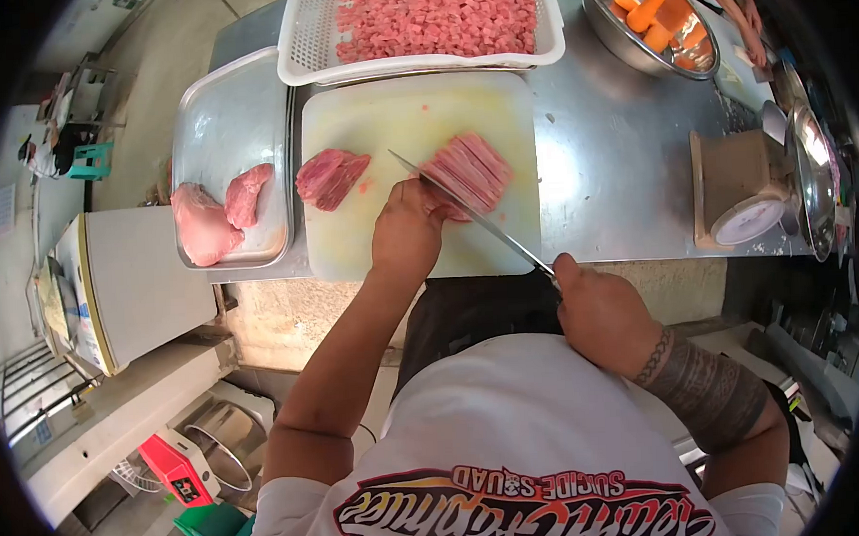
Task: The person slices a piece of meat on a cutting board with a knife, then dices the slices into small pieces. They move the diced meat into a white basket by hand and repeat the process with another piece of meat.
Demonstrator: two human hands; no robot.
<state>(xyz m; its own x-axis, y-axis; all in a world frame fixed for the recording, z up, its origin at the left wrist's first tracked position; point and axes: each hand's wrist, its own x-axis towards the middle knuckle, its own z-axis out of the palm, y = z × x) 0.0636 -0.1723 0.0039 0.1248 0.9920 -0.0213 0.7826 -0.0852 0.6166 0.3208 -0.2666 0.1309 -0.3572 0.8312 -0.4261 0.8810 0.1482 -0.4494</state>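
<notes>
My right hand (604, 313) grips the handle of a long kitchen knife (493, 230). Its blade points up and left, lying along the left side of a piece of raw meat (469, 173) that is cut into strips. My left hand (409, 229) presses its curled fingertips on the near left end of that meat, close to the blade; whether they pinch it is partly hidden. Both rest on a white cutting board (419, 254). Another chunk of meat (332, 178) lies at the board's left edge, with small scraps beside it.
Left of the board, a metal tray (226, 114) holds larger meat pieces (202, 225). Behind stands a white perforated basket (309, 38) of diced meat. A steel bowl (621, 44) with carrots and a scale (747, 182) are on the right. Another person's hand (751, 38) shows at upper right.
</notes>
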